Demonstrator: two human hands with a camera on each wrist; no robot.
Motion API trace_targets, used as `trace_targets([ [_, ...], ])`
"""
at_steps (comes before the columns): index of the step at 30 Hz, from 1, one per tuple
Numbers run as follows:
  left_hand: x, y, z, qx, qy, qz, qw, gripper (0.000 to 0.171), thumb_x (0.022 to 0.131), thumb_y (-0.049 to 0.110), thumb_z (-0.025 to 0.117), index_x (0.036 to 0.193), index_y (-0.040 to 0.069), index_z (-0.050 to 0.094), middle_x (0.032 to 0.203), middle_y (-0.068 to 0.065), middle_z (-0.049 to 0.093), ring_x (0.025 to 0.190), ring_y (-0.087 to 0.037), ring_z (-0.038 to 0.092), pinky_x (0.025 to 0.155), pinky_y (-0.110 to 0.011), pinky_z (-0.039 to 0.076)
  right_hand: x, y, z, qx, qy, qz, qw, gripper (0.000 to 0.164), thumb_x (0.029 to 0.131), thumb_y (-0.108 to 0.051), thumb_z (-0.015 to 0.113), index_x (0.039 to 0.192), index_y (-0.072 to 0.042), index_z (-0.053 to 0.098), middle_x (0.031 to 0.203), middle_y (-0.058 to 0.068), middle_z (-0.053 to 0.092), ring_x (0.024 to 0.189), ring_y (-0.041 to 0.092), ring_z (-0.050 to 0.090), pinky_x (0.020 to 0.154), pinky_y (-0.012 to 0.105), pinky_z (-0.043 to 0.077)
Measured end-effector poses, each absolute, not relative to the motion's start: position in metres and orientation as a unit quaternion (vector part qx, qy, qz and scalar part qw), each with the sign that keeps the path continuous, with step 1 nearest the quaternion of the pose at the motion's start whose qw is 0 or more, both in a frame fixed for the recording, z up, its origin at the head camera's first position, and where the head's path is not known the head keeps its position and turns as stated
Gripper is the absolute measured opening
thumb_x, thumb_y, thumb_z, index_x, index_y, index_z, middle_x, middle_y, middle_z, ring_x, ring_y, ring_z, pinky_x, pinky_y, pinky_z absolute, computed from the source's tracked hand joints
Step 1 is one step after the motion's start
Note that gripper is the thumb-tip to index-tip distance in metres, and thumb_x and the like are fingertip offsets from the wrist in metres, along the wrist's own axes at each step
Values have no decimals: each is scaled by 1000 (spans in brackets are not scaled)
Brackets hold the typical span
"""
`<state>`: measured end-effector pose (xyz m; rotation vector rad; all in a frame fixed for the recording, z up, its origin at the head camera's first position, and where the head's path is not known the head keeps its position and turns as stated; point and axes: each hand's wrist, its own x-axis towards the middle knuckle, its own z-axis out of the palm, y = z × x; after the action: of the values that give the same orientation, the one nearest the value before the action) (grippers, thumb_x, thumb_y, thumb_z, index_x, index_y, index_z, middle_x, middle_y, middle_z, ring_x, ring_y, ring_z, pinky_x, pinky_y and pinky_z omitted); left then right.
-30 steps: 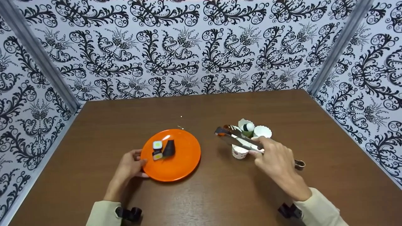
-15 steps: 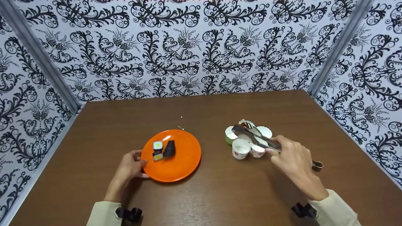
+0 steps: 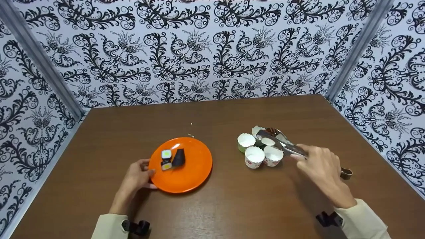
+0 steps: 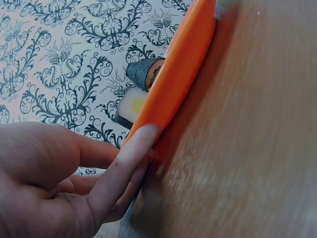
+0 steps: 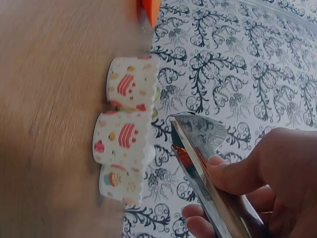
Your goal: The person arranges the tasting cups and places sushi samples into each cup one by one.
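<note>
A: What are the hands doing?

B: The left hand pinches the edge of the orange plate, on the left side of the tabletop. The right hand grips the metal tongs around their arms, above the paper cups on the right.

A: How would those tongs handle?

B: I'd expect light, springy metal, a bit slippery where polished. Midway along the arms, thumb against fingers, seems a sensible hold; a gentle squeeze should do.

A: And the rest?

B: The plate is probably stiff and smooth, so its rim is the place to take it, kept level: two square sushi pieces and a dark cone sit loose on it. The cups look flimsy and easily crushed, best touched lightly low on the wall.

A: Does any view add something?

B: The left wrist view shows the cone's open end with its filling, hidden from the head. The right wrist view gives the cups' cake prints and a reddish patch between the tongs' blades; reflection or food, I can't tell. Only the head view looks into the cups' mouths.
</note>
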<state>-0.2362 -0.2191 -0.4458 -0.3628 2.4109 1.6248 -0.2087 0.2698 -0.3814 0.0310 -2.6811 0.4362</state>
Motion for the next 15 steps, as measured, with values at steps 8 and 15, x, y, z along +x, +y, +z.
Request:
trace_targets([
  [8,-237,-219,-446,-126,820,548,107,53,101,3,54,149,-6,36,136,-32,48,71,-16,68,59,-34,64,-211,285,-383,0,-965,145,217,33,81,-22,77,113,-11,77,82,27,71,57,44,58,42,48,40],
  [15,-238,-219,-447,-129,819,549,109,53,100,3,54,149,-6,35,135,-33,49,71,-17,68,59,-34,64,-212,296,-384,-11,-966,140,216,34,81,-22,76,113,-11,76,78,29,69,53,43,55,39,44,35],
])
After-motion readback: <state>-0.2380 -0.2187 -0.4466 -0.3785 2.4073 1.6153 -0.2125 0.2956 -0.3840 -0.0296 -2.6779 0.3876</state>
